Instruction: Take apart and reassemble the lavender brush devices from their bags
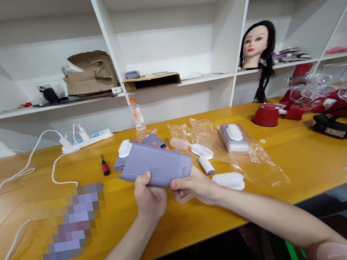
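A ribbed purple-grey casing (154,162) is held tilted above the table. My left hand (150,198) grips its lower edge, the thumb lying on the ribbed face. Closed round the right end, near an oval button, is my right hand (191,184). Behind the casing's left end shows a white oval piece (124,148). To the right lie a white roller (206,165), a white oval part (202,151) and a fluffy white pad (229,181). A similar purple device (234,137) rests on clear plastic film. Part of a translucent piece shows below my right hand.
A red-handled screwdriver (105,166) lies left, near a white power strip (87,141) with cables. A bottle (137,116) stands at the back. Red bases (266,115), clear bowls and a black strapped device (335,126) are right. Shelves hold boxes and a mannequin head (255,45).
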Motion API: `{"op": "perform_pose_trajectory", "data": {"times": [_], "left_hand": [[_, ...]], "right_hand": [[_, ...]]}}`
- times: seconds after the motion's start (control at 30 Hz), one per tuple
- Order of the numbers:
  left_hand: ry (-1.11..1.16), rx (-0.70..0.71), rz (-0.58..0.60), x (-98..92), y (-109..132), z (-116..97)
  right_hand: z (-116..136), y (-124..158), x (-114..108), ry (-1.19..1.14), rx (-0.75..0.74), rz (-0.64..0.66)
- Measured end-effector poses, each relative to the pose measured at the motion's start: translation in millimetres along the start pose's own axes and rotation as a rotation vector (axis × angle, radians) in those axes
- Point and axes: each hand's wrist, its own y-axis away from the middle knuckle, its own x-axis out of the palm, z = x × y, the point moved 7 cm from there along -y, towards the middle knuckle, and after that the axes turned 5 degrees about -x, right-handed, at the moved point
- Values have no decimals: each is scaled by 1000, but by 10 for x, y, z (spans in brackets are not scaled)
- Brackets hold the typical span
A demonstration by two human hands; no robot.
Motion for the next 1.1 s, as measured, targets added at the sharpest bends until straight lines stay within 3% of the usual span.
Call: {"op": "perform_pose_trajectory", "data": {"times": [0.17,0.27,0.4,0.57,0.77,1.0,1.1], "left_hand": [[3,88,1,7,-62,-155],[20,89,15,8,-75,-169],[31,72,62,36,-58,-159],[6,33,89,52,-10,-157],[-52,11,181,55,10,-173],[-59,-19,182,-8,-29,-152],[-57,-3,171,-5,-20,-157]], "right_hand": [[92,-25,-77,-91,85,-18],[132,-31,-147,-19,113,-49],[133,-16,-168,70,173,10],[224,-15,-199,208,99,80],[204,20,-160,381,135,191],[161,71,-73,367,214,272],[167,65,-69,400,177,267]]}}
